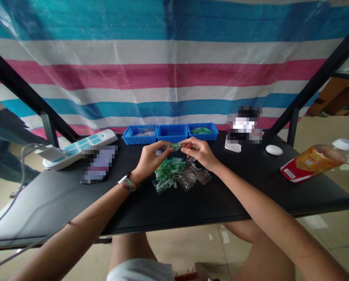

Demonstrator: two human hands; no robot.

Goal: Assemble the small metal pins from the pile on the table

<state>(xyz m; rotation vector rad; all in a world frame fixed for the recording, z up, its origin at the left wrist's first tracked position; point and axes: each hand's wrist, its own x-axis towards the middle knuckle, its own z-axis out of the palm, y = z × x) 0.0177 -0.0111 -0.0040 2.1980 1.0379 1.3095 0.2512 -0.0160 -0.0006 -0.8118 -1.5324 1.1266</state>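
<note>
Small green packet (176,147) pinched at its nine-o'clock end by the left hand (151,157), at its three-o'clock end by the right hand (203,153), thumbs against fingers. Green packets (169,168) heaped at six; clear packets (189,180) scattered at five. Blue bins (172,137) lined up at twelve.

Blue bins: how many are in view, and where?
3, in a row at the far side of the black table: left bin, middle bin, right bin. None looks hidden.
</note>
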